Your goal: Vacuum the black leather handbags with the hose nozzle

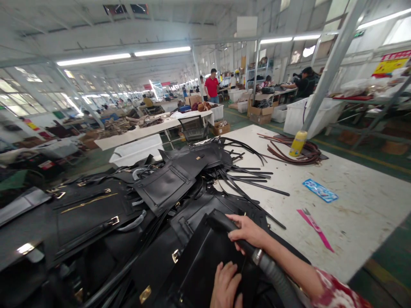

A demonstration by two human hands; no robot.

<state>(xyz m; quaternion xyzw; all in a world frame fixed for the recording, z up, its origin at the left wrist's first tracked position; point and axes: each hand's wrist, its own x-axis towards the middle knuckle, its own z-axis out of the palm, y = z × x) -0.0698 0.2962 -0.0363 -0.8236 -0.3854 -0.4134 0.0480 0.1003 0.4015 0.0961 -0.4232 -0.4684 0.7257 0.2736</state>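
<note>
My right hand (pixel 248 233) is wrapped around a black hose nozzle (pixel 221 221), joined by a metal clamp to a ribbed grey hose (pixel 278 278). The nozzle's end is over a black leather bag panel (pixel 199 252), close to its surface. Lower down, my left hand (pixel 226 284) lies on the same panel with fingers stretched out, holding nothing. A gold buckle (pixel 175 256) shows beside the panel's left edge. More black leather pieces (pixel 163 184) with straps and buckles are heaped beyond and to the left.
On the white table (pixel 362 214) at right lie a pink strip tool (pixel 316 231), a blue packet (pixel 320 190), a yellow bottle (pixel 298 143) and coiled brown straps (pixel 279 154). A white bin (pixel 138 149) stands behind the heap. Several people are farther back, one in a red shirt (pixel 212 86).
</note>
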